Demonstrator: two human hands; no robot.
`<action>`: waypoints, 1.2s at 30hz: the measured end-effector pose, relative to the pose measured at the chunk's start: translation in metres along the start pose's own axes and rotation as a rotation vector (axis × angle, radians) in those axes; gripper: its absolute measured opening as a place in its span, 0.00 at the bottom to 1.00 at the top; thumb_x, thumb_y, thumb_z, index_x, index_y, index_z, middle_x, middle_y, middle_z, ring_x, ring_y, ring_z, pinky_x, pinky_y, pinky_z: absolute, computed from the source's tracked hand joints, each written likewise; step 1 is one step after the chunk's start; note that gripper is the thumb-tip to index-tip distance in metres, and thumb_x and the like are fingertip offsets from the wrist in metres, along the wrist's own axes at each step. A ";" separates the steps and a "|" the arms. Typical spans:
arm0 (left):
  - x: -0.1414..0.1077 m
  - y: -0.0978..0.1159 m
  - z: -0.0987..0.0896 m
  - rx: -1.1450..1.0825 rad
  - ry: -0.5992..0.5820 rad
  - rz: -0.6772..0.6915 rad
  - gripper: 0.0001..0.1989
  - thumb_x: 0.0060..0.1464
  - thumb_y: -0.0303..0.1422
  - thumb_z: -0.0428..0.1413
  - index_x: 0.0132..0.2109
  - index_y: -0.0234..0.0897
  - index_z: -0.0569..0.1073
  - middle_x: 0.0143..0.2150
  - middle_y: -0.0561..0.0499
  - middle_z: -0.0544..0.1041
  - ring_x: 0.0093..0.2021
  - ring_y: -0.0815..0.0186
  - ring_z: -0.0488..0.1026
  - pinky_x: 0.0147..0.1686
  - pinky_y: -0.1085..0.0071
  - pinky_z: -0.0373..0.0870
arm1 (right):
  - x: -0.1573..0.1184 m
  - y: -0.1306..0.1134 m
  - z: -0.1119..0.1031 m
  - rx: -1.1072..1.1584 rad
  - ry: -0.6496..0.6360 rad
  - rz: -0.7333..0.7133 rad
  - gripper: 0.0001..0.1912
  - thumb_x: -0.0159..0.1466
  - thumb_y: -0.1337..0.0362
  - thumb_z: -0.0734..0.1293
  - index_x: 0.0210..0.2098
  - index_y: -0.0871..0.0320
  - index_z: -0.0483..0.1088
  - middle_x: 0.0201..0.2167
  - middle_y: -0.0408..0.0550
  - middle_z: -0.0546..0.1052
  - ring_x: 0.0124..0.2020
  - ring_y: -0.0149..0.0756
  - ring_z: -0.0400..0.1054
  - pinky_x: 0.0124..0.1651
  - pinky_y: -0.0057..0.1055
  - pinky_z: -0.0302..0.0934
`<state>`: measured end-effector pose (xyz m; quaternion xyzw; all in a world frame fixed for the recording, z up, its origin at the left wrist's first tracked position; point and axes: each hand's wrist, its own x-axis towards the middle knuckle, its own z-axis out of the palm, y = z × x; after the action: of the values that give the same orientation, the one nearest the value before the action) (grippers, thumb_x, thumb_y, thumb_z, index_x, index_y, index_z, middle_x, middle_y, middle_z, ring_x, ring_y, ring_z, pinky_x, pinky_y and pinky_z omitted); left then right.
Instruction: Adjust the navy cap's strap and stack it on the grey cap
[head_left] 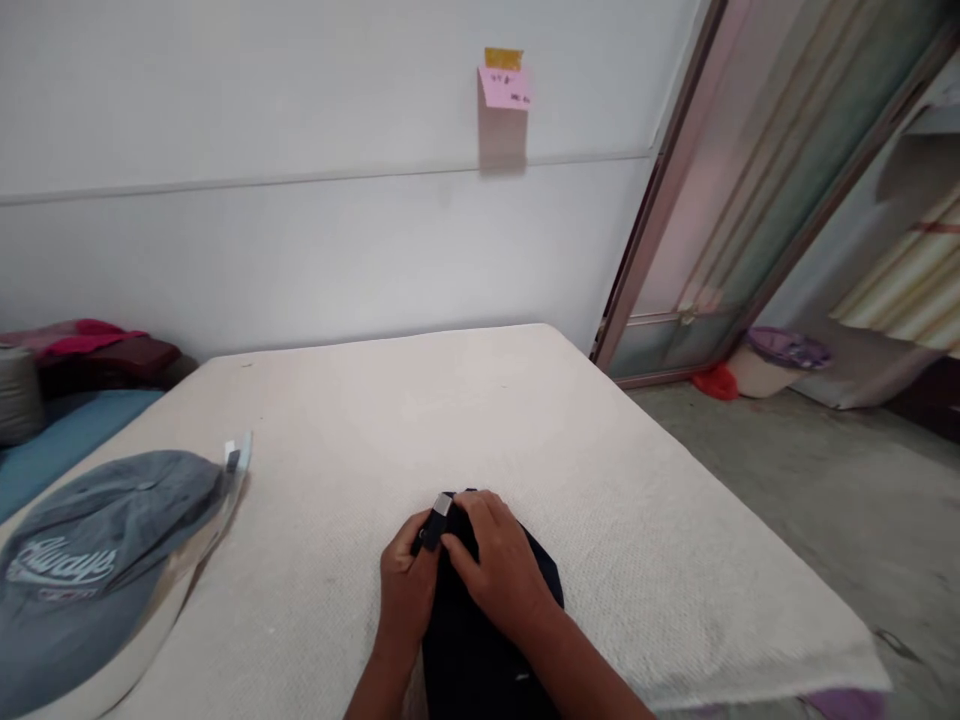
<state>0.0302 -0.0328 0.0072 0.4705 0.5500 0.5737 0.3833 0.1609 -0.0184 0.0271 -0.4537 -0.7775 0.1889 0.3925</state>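
Observation:
A dark, nearly black fabric item [476, 640] lies at the front middle of a cream-covered surface [360, 420]. Near its far end, my left hand [409, 575] pinches a black strap [430, 532] with a silvery tip or buckle [442, 504]. My right hand [502, 565] rests over the dark fabric, its fingers bent against the far edge and its thumb close to the strap. What lies under my right fingers is hidden.
A grey cap with white lettering [71, 565] sits at the left with clear plastic beside it. Pink and dark cloths [97, 345] are at the far left. A lined bin [772, 365] stands on the floor at right.

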 end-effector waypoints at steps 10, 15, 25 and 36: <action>-0.002 0.008 0.006 0.044 -0.123 0.028 0.14 0.53 0.36 0.53 0.45 0.38 0.76 0.40 0.48 0.78 0.39 0.61 0.71 0.40 0.70 0.65 | 0.000 0.000 -0.010 0.014 0.053 -0.065 0.15 0.61 0.70 0.58 0.48 0.57 0.64 0.42 0.53 0.68 0.44 0.39 0.62 0.47 0.39 0.60; -0.005 0.015 0.008 0.054 -0.148 0.031 0.14 0.51 0.34 0.55 0.44 0.40 0.77 0.40 0.48 0.78 0.40 0.59 0.71 0.42 0.69 0.65 | 0.002 0.001 -0.007 0.133 0.078 -0.034 0.09 0.63 0.69 0.56 0.39 0.58 0.67 0.36 0.51 0.70 0.39 0.37 0.63 0.43 0.35 0.60; -0.005 0.009 0.006 -0.028 -0.212 -0.052 0.14 0.53 0.35 0.54 0.46 0.39 0.76 0.40 0.48 0.78 0.40 0.61 0.71 0.42 0.70 0.64 | 0.010 0.015 -0.017 0.565 0.123 0.384 0.10 0.63 0.61 0.59 0.29 0.58 0.67 0.22 0.42 0.69 0.25 0.32 0.64 0.30 0.28 0.58; -0.003 0.016 0.003 -0.581 -0.120 -0.507 0.17 0.41 0.40 0.62 0.38 0.36 0.76 0.23 0.53 0.73 0.22 0.69 0.68 0.23 0.75 0.62 | 0.018 0.036 -0.050 0.584 -0.138 0.302 0.15 0.64 0.59 0.58 0.31 0.59 0.72 0.30 0.46 0.73 0.34 0.33 0.66 0.40 0.31 0.59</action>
<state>0.0348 -0.0369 0.0228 0.2245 0.4401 0.5641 0.6616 0.2155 0.0125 0.0427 -0.4181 -0.6394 0.4899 0.4200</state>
